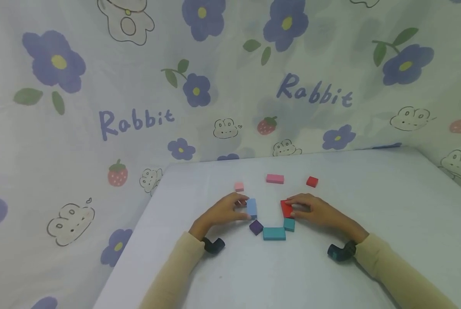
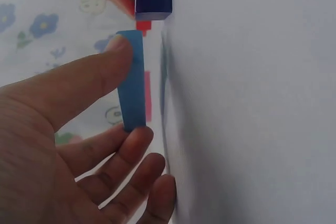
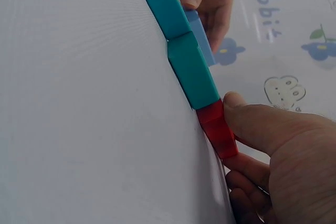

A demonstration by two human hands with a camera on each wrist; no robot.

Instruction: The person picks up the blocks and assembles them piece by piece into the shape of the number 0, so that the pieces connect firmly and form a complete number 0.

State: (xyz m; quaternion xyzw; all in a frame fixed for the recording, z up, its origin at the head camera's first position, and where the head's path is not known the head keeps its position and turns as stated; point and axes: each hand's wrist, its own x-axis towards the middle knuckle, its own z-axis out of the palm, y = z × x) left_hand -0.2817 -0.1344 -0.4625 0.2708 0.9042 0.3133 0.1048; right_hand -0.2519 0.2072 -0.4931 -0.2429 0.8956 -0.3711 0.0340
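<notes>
My left hand [image 1: 225, 211] pinches a light blue block [image 1: 251, 208] between thumb and fingertips. In the left wrist view that blue block [image 2: 132, 82] looks slightly raised off the table. My right hand [image 1: 318, 210] pinches a red block [image 1: 286, 208], with the thumb at one end and a finger at the other. Close to the red block's near end lies a small teal block [image 1: 289, 224], and beside that a longer teal block [image 1: 274, 234]. A dark purple block [image 1: 256, 227], turned at an angle, sits just in front of the blue one.
Farther back on the white table [image 1: 230, 274] lie a small pink block [image 1: 239, 186], a longer pink block [image 1: 275, 179] and a small red block [image 1: 312, 182]. Behind the table hangs a cloth [image 1: 245, 94] printed with flowers and rabbits.
</notes>
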